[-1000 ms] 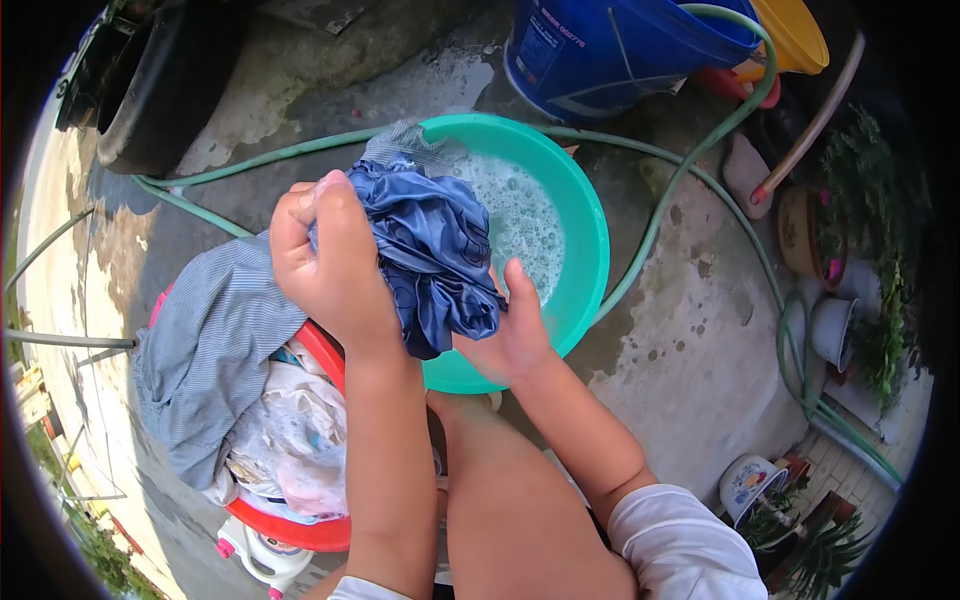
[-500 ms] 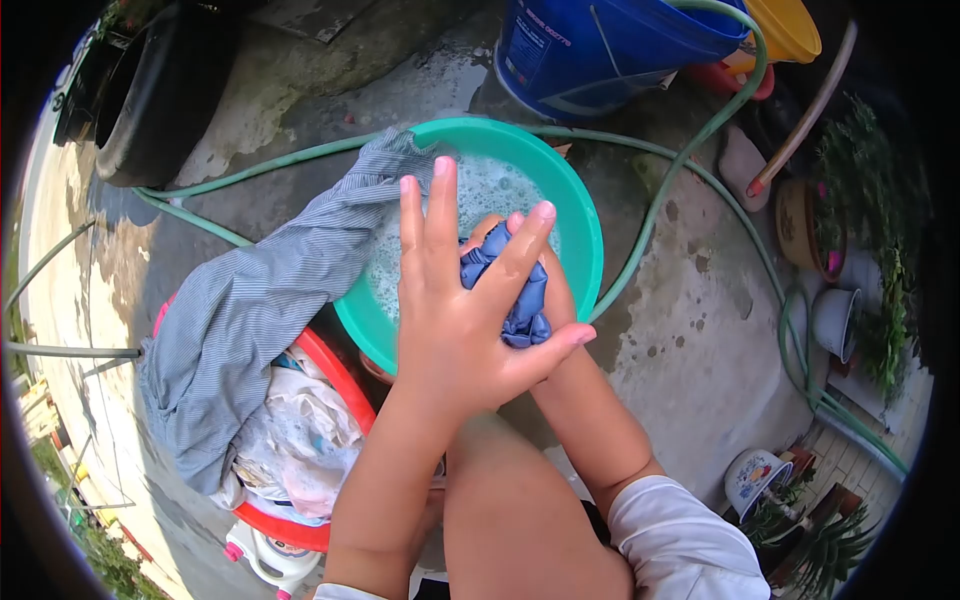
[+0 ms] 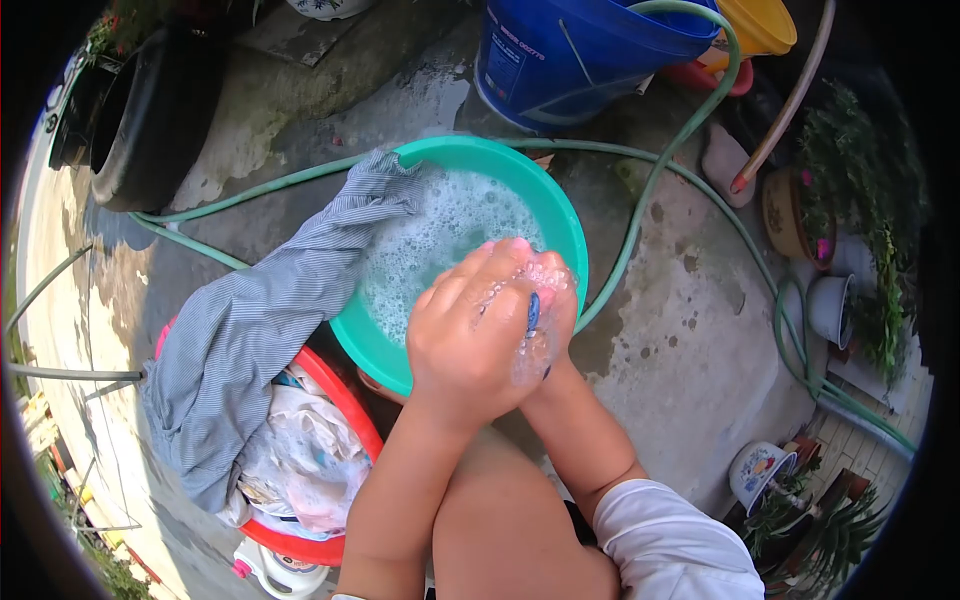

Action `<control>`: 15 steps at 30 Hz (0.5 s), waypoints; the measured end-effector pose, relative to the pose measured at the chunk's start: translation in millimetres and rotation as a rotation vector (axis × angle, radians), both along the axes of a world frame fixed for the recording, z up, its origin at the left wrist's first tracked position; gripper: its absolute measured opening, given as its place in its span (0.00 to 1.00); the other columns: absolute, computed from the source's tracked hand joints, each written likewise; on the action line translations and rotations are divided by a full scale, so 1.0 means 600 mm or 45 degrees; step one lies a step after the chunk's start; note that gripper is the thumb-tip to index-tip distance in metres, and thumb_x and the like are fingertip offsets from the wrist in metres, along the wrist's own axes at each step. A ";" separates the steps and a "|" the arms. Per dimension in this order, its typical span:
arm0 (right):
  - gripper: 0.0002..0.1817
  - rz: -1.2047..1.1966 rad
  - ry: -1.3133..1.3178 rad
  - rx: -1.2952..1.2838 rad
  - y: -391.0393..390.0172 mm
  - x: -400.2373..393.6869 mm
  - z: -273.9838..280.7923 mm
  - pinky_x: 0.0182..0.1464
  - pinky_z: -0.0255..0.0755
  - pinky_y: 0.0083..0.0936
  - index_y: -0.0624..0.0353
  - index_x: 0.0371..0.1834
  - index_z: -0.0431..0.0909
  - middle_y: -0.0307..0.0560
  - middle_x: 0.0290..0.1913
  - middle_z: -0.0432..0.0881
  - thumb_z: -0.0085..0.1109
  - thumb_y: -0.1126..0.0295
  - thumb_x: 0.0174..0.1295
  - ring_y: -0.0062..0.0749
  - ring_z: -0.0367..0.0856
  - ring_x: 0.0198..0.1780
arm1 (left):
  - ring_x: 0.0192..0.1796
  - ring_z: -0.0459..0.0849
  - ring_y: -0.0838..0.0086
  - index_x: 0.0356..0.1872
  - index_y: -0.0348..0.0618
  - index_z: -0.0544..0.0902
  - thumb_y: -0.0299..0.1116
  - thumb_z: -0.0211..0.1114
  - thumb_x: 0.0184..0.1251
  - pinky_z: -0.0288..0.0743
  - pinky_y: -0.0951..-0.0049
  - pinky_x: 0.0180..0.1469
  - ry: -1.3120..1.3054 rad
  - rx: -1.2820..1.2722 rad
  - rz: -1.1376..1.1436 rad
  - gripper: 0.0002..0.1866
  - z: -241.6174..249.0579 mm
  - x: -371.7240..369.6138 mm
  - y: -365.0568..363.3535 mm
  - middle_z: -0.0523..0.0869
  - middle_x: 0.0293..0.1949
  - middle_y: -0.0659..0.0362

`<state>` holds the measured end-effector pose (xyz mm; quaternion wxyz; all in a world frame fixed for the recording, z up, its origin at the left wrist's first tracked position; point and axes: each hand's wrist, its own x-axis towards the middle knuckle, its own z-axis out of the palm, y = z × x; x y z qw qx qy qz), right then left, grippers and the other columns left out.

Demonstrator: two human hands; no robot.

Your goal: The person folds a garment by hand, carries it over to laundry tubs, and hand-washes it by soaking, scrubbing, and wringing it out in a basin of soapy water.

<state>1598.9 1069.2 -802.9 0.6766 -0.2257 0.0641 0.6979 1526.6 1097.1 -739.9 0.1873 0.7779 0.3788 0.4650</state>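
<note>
Suds and small bubbles cover my left hand [image 3: 470, 335] and my right hand [image 3: 556, 300], which are pressed together over the front right of a green basin [image 3: 572, 215]. Between them is a blue cloth [image 3: 533, 312], mostly hidden by the fingers; only a small strip of it shows. Both hands are closed round it. Foamy water [image 3: 455, 225] fills the basin. A grey striped garment [image 3: 260, 310] hangs from the basin's left rim down over a red basin [image 3: 345, 385] that holds wet, soapy white clothes [image 3: 300, 455].
A blue bucket [image 3: 570, 70] stands behind the green basin, with a yellow bucket [image 3: 760, 25] beside it. A green hose [image 3: 650, 200] loops behind and to the right. Potted plants line the right side, a black tyre [image 3: 165, 110] the back left, a white bottle [image 3: 280, 572] the front.
My left hand's spread fingers have closed over the blue cloth, and the two hands now press together. Foam has appeared on them. The view has shifted slightly.
</note>
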 end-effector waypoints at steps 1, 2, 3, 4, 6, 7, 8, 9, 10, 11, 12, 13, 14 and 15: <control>0.16 0.017 0.029 0.057 -0.001 0.001 -0.003 0.46 0.71 0.25 0.57 0.39 0.73 0.42 0.39 0.77 0.44 0.56 0.64 0.27 0.76 0.42 | 0.38 0.85 0.52 0.30 0.32 0.78 0.22 0.64 0.52 0.80 0.62 0.42 0.000 -0.003 -0.001 0.06 -0.001 -0.003 0.000 0.85 0.36 0.45; 0.18 0.032 0.058 0.114 -0.003 0.005 -0.004 0.47 0.71 0.28 0.57 0.39 0.73 0.44 0.39 0.78 0.43 0.53 0.63 0.31 0.77 0.42 | 0.38 0.85 0.52 0.29 0.32 0.78 0.22 0.64 0.53 0.80 0.62 0.43 -0.001 -0.007 -0.005 0.05 -0.003 -0.005 0.000 0.85 0.36 0.45; 0.21 0.047 0.087 0.170 -0.004 0.005 -0.004 0.48 0.70 0.30 0.58 0.39 0.73 0.46 0.39 0.78 0.42 0.50 0.63 0.35 0.77 0.42 | 0.38 0.85 0.52 0.29 0.32 0.78 0.22 0.64 0.53 0.80 0.62 0.43 -0.008 -0.010 -0.010 0.05 -0.005 -0.006 0.000 0.85 0.36 0.44; 0.18 0.065 0.036 0.151 -0.004 0.004 0.002 0.47 0.71 0.28 0.57 0.39 0.73 0.44 0.39 0.77 0.43 0.53 0.63 0.31 0.77 0.41 | 0.38 0.85 0.52 0.29 0.32 0.77 0.22 0.64 0.54 0.80 0.62 0.43 -0.015 -0.017 -0.013 0.05 -0.007 -0.007 -0.001 0.85 0.36 0.44; 0.12 0.102 -0.064 0.115 0.000 -0.002 0.017 0.45 0.71 0.22 0.56 0.38 0.72 0.39 0.38 0.76 0.44 0.61 0.64 0.23 0.75 0.40 | 0.38 0.85 0.52 0.29 0.31 0.77 0.22 0.63 0.54 0.80 0.62 0.42 -0.021 -0.024 -0.014 0.05 -0.006 -0.012 0.000 0.85 0.35 0.44; 0.12 0.081 -0.072 0.129 0.001 -0.006 0.008 0.45 0.71 0.22 0.56 0.38 0.72 0.39 0.38 0.76 0.44 0.61 0.64 0.23 0.75 0.40 | 0.38 0.85 0.52 0.29 0.31 0.77 0.22 0.63 0.54 0.80 0.62 0.42 -0.022 -0.026 -0.017 0.05 -0.005 -0.013 0.000 0.85 0.35 0.44; 0.12 0.059 -0.081 0.143 0.004 -0.010 -0.006 0.44 0.71 0.22 0.56 0.38 0.72 0.39 0.38 0.76 0.44 0.61 0.64 0.22 0.75 0.40 | 0.38 0.85 0.52 0.29 0.31 0.77 0.22 0.63 0.55 0.80 0.62 0.42 -0.023 -0.028 -0.020 0.05 -0.004 -0.014 0.002 0.85 0.35 0.44; 0.12 0.048 -0.109 0.123 0.003 -0.012 -0.010 0.44 0.71 0.22 0.56 0.38 0.72 0.39 0.38 0.76 0.44 0.61 0.64 0.22 0.75 0.39 | 0.38 0.86 0.52 0.29 0.31 0.77 0.22 0.63 0.55 0.80 0.62 0.42 -0.023 -0.021 -0.022 0.05 -0.004 -0.015 0.002 0.85 0.36 0.44; 0.12 0.037 -0.137 0.103 0.005 -0.014 -0.004 0.44 0.71 0.22 0.56 0.39 0.72 0.38 0.38 0.76 0.43 0.61 0.64 0.22 0.75 0.39 | 0.38 0.86 0.52 0.30 0.31 0.77 0.22 0.63 0.55 0.80 0.62 0.43 -0.022 -0.014 -0.023 0.05 -0.004 -0.018 0.003 0.85 0.36 0.44; 0.12 0.037 -0.183 0.051 0.004 -0.015 0.010 0.44 0.71 0.22 0.56 0.39 0.72 0.38 0.38 0.76 0.43 0.61 0.64 0.22 0.75 0.39 | 0.38 0.86 0.52 0.30 0.31 0.77 0.22 0.63 0.55 0.80 0.62 0.43 -0.023 -0.004 -0.023 0.05 -0.004 -0.020 0.005 0.85 0.36 0.44; 0.12 0.040 -0.229 0.000 0.005 -0.016 0.022 0.44 0.71 0.22 0.56 0.39 0.72 0.38 0.38 0.76 0.43 0.61 0.64 0.21 0.75 0.39 | 0.38 0.86 0.52 0.30 0.31 0.77 0.22 0.63 0.55 0.80 0.62 0.43 -0.030 -0.010 -0.025 0.05 -0.005 -0.022 0.006 0.85 0.36 0.44; 0.12 0.046 -0.217 0.016 0.006 -0.017 0.021 0.43 0.71 0.22 0.55 0.38 0.72 0.38 0.37 0.75 0.43 0.60 0.64 0.21 0.74 0.39 | 0.38 0.85 0.52 0.30 0.31 0.77 0.22 0.63 0.55 0.80 0.62 0.43 -0.036 -0.016 -0.026 0.05 -0.006 -0.024 0.006 0.85 0.36 0.44; 0.12 0.052 -0.205 0.032 0.008 -0.018 0.019 0.42 0.71 0.22 0.55 0.37 0.72 0.37 0.37 0.75 0.43 0.60 0.64 0.21 0.74 0.38 | 0.38 0.85 0.52 0.31 0.31 0.77 0.22 0.63 0.55 0.80 0.62 0.43 -0.042 -0.022 -0.027 0.05 -0.007 -0.025 0.007 0.85 0.37 0.44; 0.12 0.058 -0.192 0.047 0.009 -0.019 0.018 0.41 0.71 0.22 0.55 0.37 0.72 0.37 0.36 0.75 0.43 0.60 0.64 0.20 0.74 0.38 | 0.38 0.86 0.52 0.31 0.31 0.77 0.22 0.63 0.55 0.80 0.62 0.43 -0.047 -0.022 -0.028 0.05 -0.008 -0.027 0.008 0.85 0.37 0.44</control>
